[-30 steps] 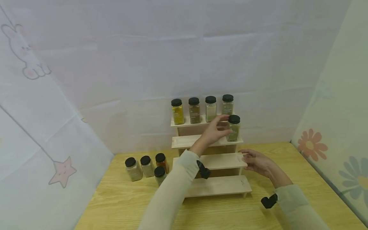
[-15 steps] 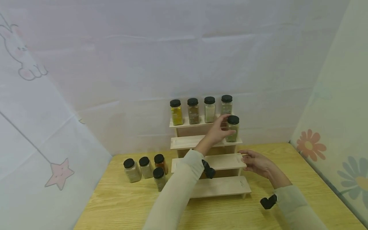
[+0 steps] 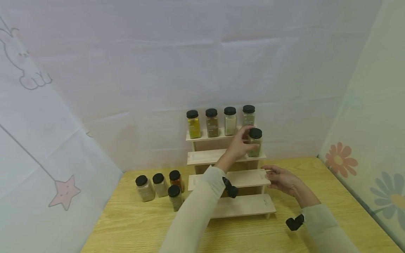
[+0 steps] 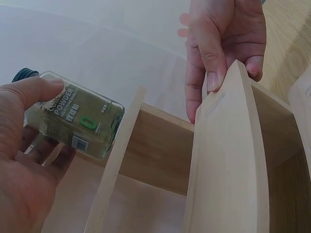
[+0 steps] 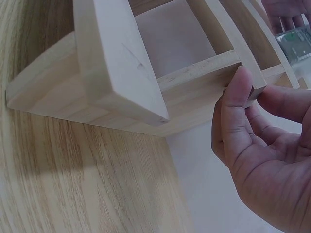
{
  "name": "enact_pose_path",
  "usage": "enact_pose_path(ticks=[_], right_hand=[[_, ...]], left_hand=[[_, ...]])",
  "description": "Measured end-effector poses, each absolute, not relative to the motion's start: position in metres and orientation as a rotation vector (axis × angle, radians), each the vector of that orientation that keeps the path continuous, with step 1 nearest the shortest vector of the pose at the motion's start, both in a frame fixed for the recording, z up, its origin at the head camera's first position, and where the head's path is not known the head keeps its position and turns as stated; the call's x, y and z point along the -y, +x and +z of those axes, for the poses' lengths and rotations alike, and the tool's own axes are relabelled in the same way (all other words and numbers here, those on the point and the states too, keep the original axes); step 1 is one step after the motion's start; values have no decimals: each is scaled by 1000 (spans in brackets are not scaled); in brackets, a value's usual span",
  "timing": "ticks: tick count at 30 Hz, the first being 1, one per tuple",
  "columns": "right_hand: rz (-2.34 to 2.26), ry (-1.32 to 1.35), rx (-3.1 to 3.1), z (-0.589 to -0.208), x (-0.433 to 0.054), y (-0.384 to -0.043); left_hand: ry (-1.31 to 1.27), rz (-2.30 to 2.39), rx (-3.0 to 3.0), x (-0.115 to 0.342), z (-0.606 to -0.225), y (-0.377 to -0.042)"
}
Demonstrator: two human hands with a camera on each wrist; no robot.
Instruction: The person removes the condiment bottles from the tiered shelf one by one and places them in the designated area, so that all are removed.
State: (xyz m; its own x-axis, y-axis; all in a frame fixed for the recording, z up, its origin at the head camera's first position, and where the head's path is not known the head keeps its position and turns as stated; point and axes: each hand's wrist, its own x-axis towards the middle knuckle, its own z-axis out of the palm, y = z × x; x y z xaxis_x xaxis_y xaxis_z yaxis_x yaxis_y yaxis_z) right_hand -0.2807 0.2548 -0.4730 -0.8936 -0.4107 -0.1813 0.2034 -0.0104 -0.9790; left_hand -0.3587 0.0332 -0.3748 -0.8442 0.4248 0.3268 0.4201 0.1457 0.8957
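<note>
Nearest me, the wood-grain desk [image 3: 133,225], pale sleeves [image 3: 196,211] reaching in over it, a small black device [image 3: 295,223] at each cuff. Front of the wooden rack [image 3: 243,205]: its lowest board, close above the desk. One step up, the right hand [image 3: 281,179] pinches the right end of the second-lowest board, thumb on top, fingers at the end and below.

Left of the rack, four black-lidded jars upright on the desk: a greenish-grey one [image 3: 175,202] foremost, two pale ones [image 3: 146,192] behind and to its left, an orange-red one [image 3: 177,181] just behind it.

Further back, the left hand [image 3: 238,147] grasps the powder jar [image 4: 80,116], thumb on one side, fingers round the other. Jar upright, at the right end of the second-highest board; cannot tell whether its base bears on the wood. Label reads "POWDER".

Top board: yellow jar [image 3: 194,128], brown jar [image 3: 212,127], cream jar [image 3: 230,125], green jar [image 3: 249,118], the last partly behind the left hand.

Beyond, pale cloth [image 3: 177,70]; star and rabbit printed left, flowers right.
</note>
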Motion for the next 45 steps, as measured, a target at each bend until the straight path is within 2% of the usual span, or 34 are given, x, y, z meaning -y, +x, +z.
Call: enact_pose_path(ticks=[23, 31, 45], right_hand=[[-1953, -200, -1878, -475, -256, -280], [-1953, -223, -1877, -476, -256, -280], [-1947, -228, -1873, -476, -254, -281]], left_hand=[[929, 1758, -2427, 33, -352, -310], [923, 1732, -2522, 60, -363, -303], [933, 1792, -2530, 123, -368, -271]])
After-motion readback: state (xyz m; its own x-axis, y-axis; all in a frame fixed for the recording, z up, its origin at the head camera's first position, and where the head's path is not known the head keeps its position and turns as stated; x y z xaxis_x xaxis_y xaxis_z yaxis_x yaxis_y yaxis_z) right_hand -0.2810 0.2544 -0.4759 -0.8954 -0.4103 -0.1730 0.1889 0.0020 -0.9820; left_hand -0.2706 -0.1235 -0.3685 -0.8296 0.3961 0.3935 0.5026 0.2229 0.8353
